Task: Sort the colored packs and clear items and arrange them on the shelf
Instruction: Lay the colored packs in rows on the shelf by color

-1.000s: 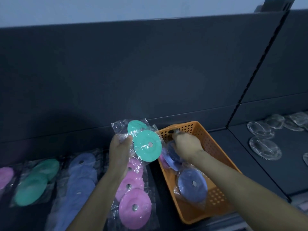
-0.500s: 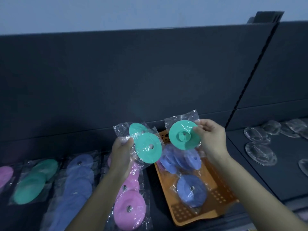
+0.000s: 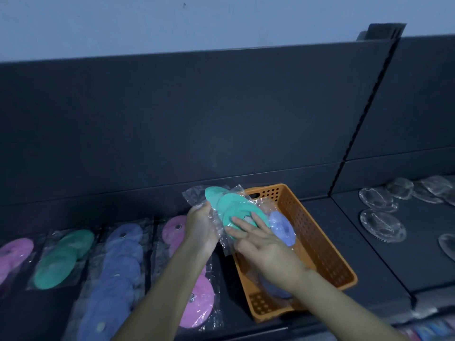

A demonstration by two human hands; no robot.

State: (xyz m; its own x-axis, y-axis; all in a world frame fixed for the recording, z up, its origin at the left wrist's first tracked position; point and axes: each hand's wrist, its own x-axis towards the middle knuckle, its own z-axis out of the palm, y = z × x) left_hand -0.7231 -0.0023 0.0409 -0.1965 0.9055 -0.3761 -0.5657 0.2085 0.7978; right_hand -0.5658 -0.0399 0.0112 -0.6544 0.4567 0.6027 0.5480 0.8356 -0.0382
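My left hand (image 3: 200, 226) grips a stack of teal packs (image 3: 227, 204) in clear wrappers, held above the shelf beside the orange basket (image 3: 317, 239). My right hand (image 3: 258, 239) lies flat on top of that stack, its straight fingers pressing a teal pack onto it. Blue packs (image 3: 283, 227) lie in the basket, partly hidden by my right hand and forearm. On the shelf sit rows of packs: pink (image 3: 199, 299), blue (image 3: 118, 271), teal (image 3: 60, 259) and pink (image 3: 12, 252) at the far left.
Several clear items (image 3: 381, 223) lie on the neighbouring shelf section to the right, past a notched upright divider (image 3: 362, 112). A dark back panel (image 3: 172, 119) rises behind the shelf. The shelf's front edge (image 3: 270, 332) runs below the basket.
My right hand lifted a teal pack out of the basket, carried it left, and now presses it onto the teal packs in my left hand.
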